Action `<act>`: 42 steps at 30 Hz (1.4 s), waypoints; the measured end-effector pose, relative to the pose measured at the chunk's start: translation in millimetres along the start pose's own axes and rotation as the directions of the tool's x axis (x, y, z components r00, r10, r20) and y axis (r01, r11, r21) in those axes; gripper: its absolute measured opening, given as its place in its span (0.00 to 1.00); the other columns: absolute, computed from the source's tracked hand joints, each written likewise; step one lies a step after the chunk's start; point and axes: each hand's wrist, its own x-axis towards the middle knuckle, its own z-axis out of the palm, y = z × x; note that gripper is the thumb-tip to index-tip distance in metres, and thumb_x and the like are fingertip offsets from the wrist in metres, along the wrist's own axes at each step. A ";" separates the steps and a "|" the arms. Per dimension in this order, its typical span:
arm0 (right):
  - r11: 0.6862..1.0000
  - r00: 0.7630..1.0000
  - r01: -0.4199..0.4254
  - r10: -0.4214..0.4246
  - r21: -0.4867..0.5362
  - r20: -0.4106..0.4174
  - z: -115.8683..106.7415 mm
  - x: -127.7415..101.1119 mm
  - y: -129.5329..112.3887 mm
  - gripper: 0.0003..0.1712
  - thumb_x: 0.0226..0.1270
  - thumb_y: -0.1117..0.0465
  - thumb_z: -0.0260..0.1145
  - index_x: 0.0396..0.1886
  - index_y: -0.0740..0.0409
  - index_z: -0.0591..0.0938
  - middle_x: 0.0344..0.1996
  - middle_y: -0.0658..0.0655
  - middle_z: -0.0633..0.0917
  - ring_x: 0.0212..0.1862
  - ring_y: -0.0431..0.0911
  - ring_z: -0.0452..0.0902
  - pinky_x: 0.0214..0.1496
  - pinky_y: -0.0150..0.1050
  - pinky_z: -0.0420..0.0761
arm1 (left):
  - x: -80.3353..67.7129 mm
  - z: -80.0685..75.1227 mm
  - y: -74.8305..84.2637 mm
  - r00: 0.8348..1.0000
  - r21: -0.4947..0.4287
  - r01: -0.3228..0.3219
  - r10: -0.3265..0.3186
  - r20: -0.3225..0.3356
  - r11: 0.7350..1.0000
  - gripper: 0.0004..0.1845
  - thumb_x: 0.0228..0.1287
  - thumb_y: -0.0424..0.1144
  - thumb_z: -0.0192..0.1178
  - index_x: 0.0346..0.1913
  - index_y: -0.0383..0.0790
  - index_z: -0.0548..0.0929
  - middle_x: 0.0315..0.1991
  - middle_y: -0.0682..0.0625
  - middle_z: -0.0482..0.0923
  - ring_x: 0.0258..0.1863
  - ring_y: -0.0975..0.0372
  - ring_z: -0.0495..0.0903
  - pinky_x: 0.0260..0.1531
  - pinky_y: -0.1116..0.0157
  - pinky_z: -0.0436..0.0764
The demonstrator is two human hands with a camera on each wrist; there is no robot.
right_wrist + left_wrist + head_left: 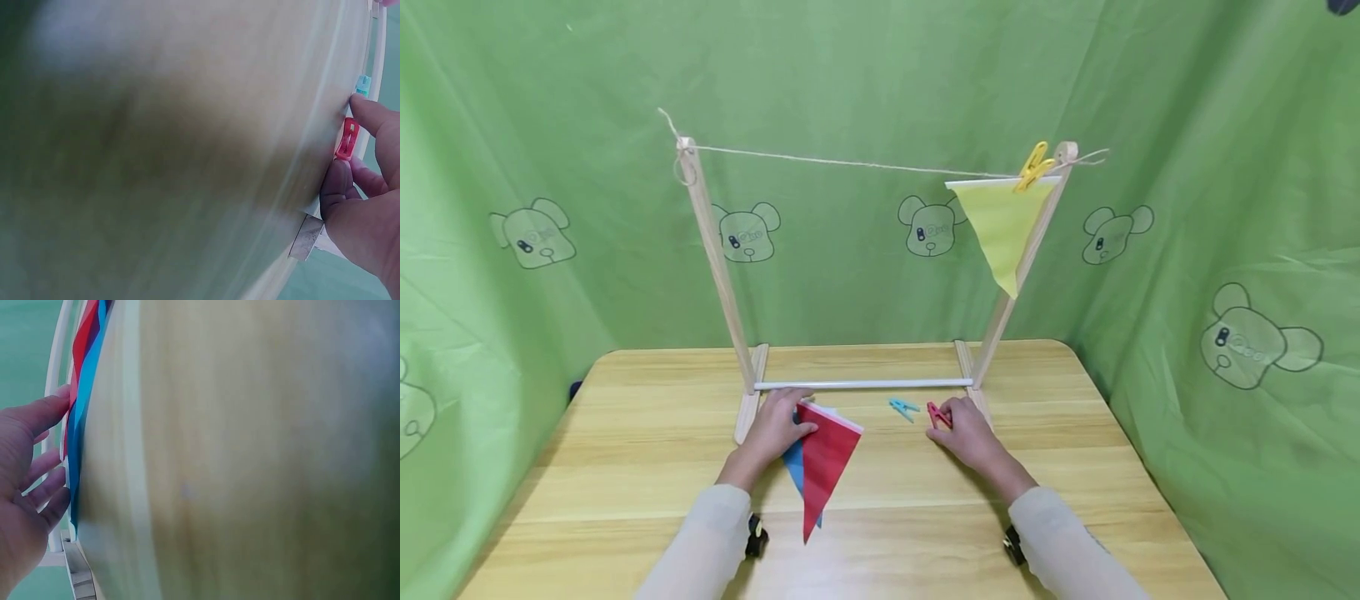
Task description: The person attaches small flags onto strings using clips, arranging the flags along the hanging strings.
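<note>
Two hands at work now, and both are busy. Your left hand point(778, 425) grips two flags at once: the red flag point(826, 450) in front, the blue flag point(794, 463) behind it, thumb on the red face and fingers on the far side, both points hanging toward you. Over on the right, your right hand point(967, 431) is curled about one red clip point(937, 414), thumb on one side, fingers on the other; how firm that pinch is, you can't tell from here. Between your hands, nearer the right one, lies one blue clip point(901, 406) on the table point(880, 550).

Look up: one string point(827, 161) runs between two posts, tied near the top of the left post point(718, 267) and the right post point(997, 333). On it, right at the right-hand end, one yellow flag point(1007, 225) hangs point down under one yellow clip point(1032, 175). That's three flags and three clips in sight, one flag up and two in your grip. Low down, one white rod point(865, 384) joins the posts, just beyond your fingers. Behind it all, the green cloth point(842, 275) shows six bear faces, the leftmost cut by the edge of the head view.
</note>
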 end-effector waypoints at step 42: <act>1.000 1.000 -0.010 0.010 -0.002 0.013 -1.5 1.2 2.5 0.21 0.61 0.58 0.79 0.45 0.65 0.79 0.36 0.57 0.75 0.36 0.46 0.69 0.36 0.37 0.72 | 4.2 -7.1 1.9 0.995 0.132 -0.093 0.089 0.033 0.987 0.17 0.55 0.45 0.80 0.43 0.41 0.87 0.44 0.49 0.80 0.45 0.53 0.73 0.53 0.53 0.75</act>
